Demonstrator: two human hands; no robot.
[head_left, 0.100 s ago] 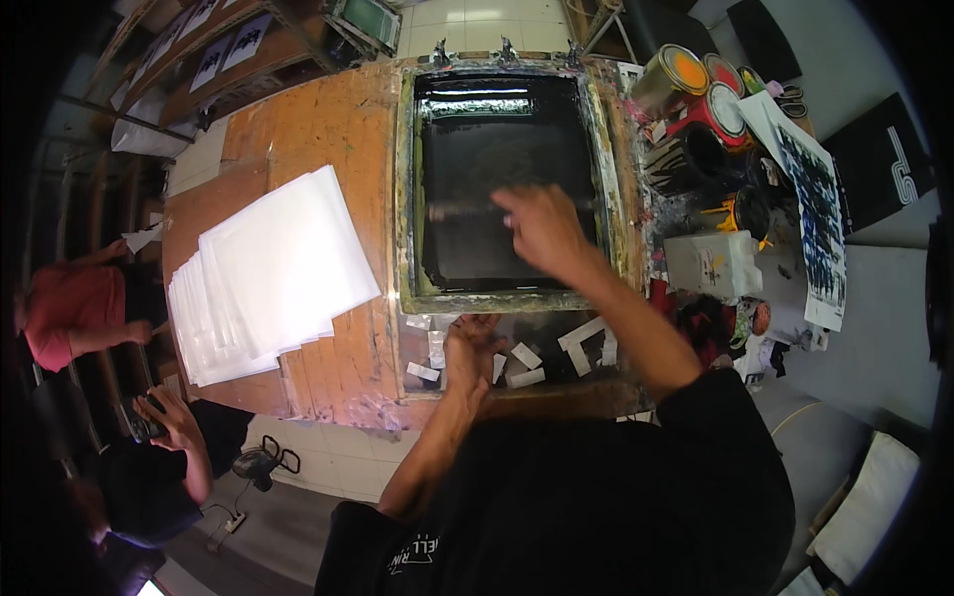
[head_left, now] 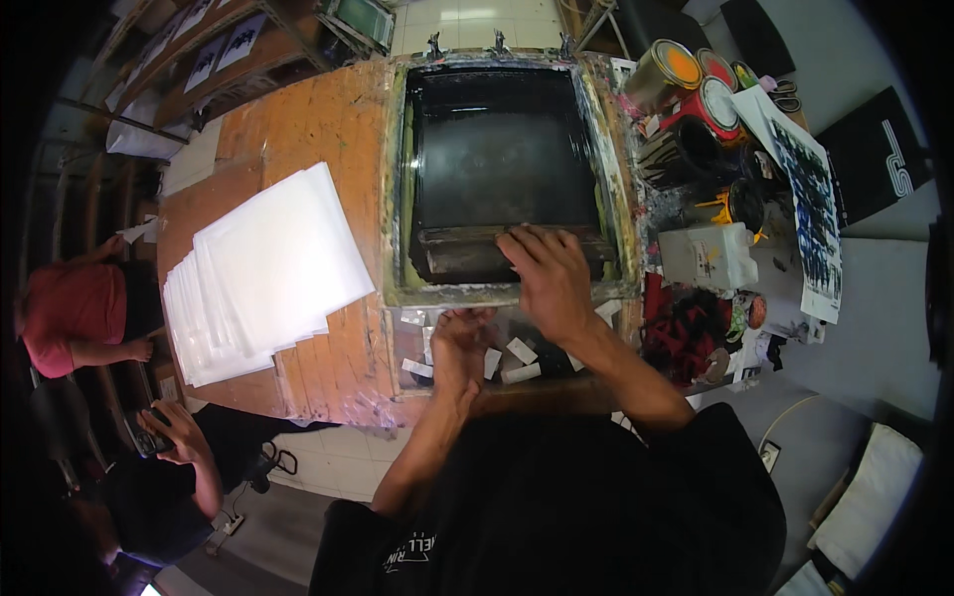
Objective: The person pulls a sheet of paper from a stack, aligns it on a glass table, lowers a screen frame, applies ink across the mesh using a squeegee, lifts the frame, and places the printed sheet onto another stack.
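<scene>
A screen-printing frame (head_left: 397,179) with a dark, ink-covered mesh lies over the wooden table in front of me, its near edge raised. My right hand (head_left: 549,273) is closed over the top of a squeegee (head_left: 462,250), a long bar across the near part of the mesh. Wet black ink glistens along the sides of the mesh. Under the frame's near edge, my left hand (head_left: 462,353) is turned palm up, its fingers bent against that edge and partly hidden. Several pale tape strips (head_left: 521,372) lie on the surface near it.
A stack of white sheets (head_left: 273,263) lies to the left. At the right stand open paint cans (head_left: 678,65), a whitish plastic container (head_left: 708,253) and a stained print (head_left: 810,199). Clamps (head_left: 500,42) hold the frame's far edge. Two other people (head_left: 75,313) are at the far left.
My right hand and the squeegee have moved toward me, to the near end of the mesh. The frame's near edge has risen, with my left hand at it.
</scene>
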